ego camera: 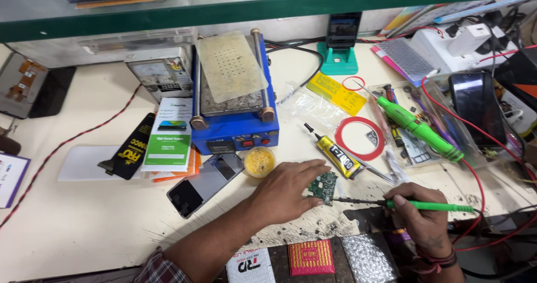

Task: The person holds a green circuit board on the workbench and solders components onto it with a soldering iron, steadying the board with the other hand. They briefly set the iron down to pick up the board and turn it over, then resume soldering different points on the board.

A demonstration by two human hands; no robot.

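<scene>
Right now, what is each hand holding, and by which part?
The left hand pins a small green circuit board by its left edge; the right hand grips a green soldering iron by its handle's front.

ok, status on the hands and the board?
Left hand pins the small green circuit board to the bench. Right hand grips a green soldering iron, tip at board's edge. Glue tube close behind.
</scene>
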